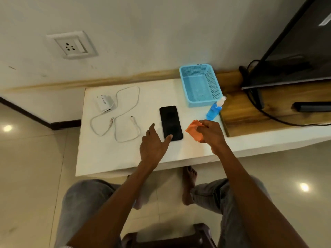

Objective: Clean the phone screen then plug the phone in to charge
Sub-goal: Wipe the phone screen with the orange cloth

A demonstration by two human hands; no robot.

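A black phone lies face up on the white table. My left hand rests beside it with fingers spread, one fingertip touching the phone's near corner. To the right of the phone, my right hand grips an orange cloth just above the table. A white charger plug with a looped white cable lies left of the phone. A blue spray bottle lies tilted to the right of the phone.
An empty blue mesh basket stands at the table's back right. A wall socket is on the wall above left. A wooden shelf holds a TV, a dark cable and a remote. My knees and a stool are below.
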